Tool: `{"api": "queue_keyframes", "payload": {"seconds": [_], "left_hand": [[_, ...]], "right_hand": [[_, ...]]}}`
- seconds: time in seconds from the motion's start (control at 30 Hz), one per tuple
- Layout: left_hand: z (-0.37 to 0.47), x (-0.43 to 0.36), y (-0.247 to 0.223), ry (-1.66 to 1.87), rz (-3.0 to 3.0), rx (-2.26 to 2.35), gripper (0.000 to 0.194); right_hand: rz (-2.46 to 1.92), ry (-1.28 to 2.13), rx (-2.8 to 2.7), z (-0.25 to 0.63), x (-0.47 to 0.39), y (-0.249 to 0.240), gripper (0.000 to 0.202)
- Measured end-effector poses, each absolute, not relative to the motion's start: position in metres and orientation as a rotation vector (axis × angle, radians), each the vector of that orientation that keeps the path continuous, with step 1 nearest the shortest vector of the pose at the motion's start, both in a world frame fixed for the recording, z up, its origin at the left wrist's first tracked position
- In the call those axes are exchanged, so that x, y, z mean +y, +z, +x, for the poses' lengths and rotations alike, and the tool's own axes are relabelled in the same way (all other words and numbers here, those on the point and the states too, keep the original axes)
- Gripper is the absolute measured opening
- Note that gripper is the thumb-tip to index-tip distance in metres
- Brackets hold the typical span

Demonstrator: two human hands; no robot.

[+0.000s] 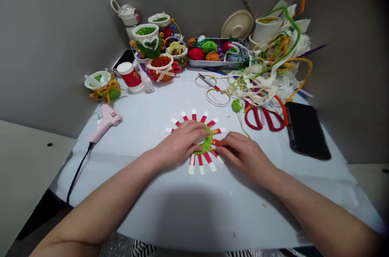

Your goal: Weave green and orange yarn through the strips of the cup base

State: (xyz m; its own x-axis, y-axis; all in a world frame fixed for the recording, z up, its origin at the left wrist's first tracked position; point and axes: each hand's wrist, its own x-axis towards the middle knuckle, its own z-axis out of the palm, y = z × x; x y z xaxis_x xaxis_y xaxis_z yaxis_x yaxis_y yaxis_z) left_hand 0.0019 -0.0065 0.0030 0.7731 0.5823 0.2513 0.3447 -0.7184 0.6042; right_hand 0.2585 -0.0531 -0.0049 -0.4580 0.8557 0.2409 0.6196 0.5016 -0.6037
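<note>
A paper cup cut into red-and-white strips (208,161) lies splayed out like a sun on the table. Green yarn (208,142) is wound in a ring around its middle. My left hand (182,139) rests over the cup, its fingers and thumb gripping the yarn ring and covering part of the strips. On the right side, my right hand (244,151) pinches at one of the red strips with thumb and fingertips. A small green yarn ball (237,105) lies beyond, a strand trailing from it toward my right hand.
At left are a pink glue gun (106,122) with a cord and a red-and-white paper cup (131,77). Decorated yarn cups (147,40) stand behind. A tray of yarn balls (197,64), red-handled scissors (264,119), a lace pile (258,83) and a black phone (307,129) also lie around.
</note>
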Motion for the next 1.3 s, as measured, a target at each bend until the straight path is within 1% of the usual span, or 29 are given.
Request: {"api": "queue_keyframes", "payload": {"seconds": [0.1, 0.27, 0.57, 0.7, 0.83, 0.97, 1.1, 1.17, 1.3], "left_hand": [[0.000, -0.003, 0.006, 0.544, 2.392, 0.593, 0.038], [-0.003, 0.000, 0.004, 0.457, 2.339, 0.621, 0.035], [-0.004, 0.001, 0.000, 0.461, 2.334, 0.632, 0.037], [-0.004, 0.001, 0.000, 0.460, 2.327, 0.646, 0.037], [-0.004, 0.001, 0.001, 0.450, 2.336, 0.652, 0.038], [-0.003, 0.002, 0.002, 0.463, 2.319, 0.640, 0.038], [-0.002, 0.002, 0.004, 0.453, 2.299, 0.650, 0.036], [-0.002, 0.002, 0.004, 0.445, 2.293, 0.656, 0.036], [-0.003, 0.002, 0.002, 0.453, 2.292, 0.651, 0.036]], "right_hand": [[-1.140, 0.621, -2.260, 0.258, -0.057, -0.001, 0.017], [-1.140, 0.632, -2.316, 0.260, -0.059, 0.001, 0.018], [-1.044, 0.591, -2.374, 0.268, -0.064, 0.008, 0.019], [-0.965, 0.592, -2.483, 0.269, -0.068, 0.014, 0.022], [-0.933, 0.642, -2.611, 0.269, -0.071, 0.020, 0.028], [-0.910, 0.724, -2.661, 0.269, -0.075, 0.024, 0.027], [-0.853, 0.733, -2.699, 0.267, -0.079, 0.022, 0.026], [-0.867, 0.704, -2.733, 0.266, -0.080, 0.019, 0.026], [-1.038, 0.583, -2.701, 0.269, -0.079, 0.013, 0.025]]}}
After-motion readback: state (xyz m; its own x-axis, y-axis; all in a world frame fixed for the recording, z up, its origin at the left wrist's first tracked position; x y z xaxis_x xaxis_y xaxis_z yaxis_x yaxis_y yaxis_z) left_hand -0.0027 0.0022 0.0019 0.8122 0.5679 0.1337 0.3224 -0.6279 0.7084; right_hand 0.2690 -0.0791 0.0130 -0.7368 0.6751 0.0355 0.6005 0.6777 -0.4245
